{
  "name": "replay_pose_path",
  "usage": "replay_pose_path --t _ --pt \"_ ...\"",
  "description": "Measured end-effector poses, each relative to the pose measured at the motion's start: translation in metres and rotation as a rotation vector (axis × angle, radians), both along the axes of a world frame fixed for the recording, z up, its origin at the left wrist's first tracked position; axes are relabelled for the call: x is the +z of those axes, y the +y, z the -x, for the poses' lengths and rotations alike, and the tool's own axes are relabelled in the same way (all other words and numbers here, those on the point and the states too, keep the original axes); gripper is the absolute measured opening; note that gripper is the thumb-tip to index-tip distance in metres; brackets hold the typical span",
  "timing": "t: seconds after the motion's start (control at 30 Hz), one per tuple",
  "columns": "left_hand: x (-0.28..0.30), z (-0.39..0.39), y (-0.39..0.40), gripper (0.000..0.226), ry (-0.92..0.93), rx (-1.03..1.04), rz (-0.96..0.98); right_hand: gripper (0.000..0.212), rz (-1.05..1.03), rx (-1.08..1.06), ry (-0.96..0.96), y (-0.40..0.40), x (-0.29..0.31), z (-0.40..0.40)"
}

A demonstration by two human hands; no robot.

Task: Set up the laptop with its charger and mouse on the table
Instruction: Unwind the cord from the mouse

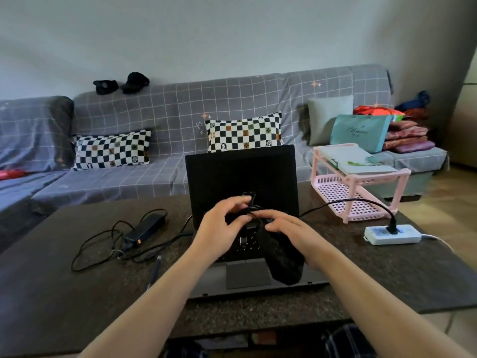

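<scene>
Black mouse (pixel 284 257) held by right hand (pixel 291 233) above open laptop (pixel 242 182) keyboard; left hand (pixel 222 226) pinches its coiled cable (pixel 249 202), likely unwinding before plugging. Charger brick (pixel 145 228) lies left on table (pixel 51 293), plugged into power strip (pixel 392 235) right.

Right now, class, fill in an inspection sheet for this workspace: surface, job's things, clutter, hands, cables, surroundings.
Surface: dark speckled table.
Job's things: laptop open, screen dark; charger brick to its left; black mouse held over the keyboard.
Clutter: pink rack; pen.
Hands: left hand pinches the mouse cable; right hand grips the mouse.
Cables: charger lead loose beside the brick; black plug in white power strip.
Surroundings: grey checked sofa, checkered pillows, folded fabrics.
</scene>
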State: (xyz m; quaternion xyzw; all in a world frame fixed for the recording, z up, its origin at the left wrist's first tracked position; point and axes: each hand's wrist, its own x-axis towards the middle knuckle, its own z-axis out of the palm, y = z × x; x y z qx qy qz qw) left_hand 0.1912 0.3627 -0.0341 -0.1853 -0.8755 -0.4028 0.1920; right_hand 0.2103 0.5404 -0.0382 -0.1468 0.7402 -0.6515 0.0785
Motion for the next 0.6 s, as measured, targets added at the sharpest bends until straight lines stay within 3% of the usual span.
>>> replay_pose_path --t 0.07,0.13,0.2,0.3,0.4,0.5,0.6 --pt "0.004 -0.003 0.0 0.029 -0.065 -0.052 0.051 0.021 -0.103 -0.016 0.066 0.002 0.0 0.0" --pt "0.002 -0.008 0.005 0.024 -0.107 0.0 -0.039 0.021 -0.248 -0.05 0.181 0.002 -0.002 0.002" --pt "-0.003 -0.012 0.01 0.022 -0.256 0.046 -0.338 0.022 -0.295 -0.097 0.271 -0.004 -0.003 0.003" --pt "0.0 -0.015 0.016 0.022 -0.545 -0.005 -0.96 0.025 -0.266 -0.227 0.375 -0.019 -0.006 0.003" --pt "0.013 -0.015 0.018 0.023 -0.572 -0.117 -1.296 0.038 -0.065 -0.294 0.332 -0.036 -0.006 0.001" --pt "0.025 -0.013 0.017 0.023 -0.531 -0.211 -1.395 0.044 0.12 -0.261 0.185 -0.046 -0.001 0.002" --pt "0.03 -0.014 0.015 0.026 -0.51 -0.245 -1.301 0.032 0.159 -0.216 0.136 -0.05 0.003 0.006"
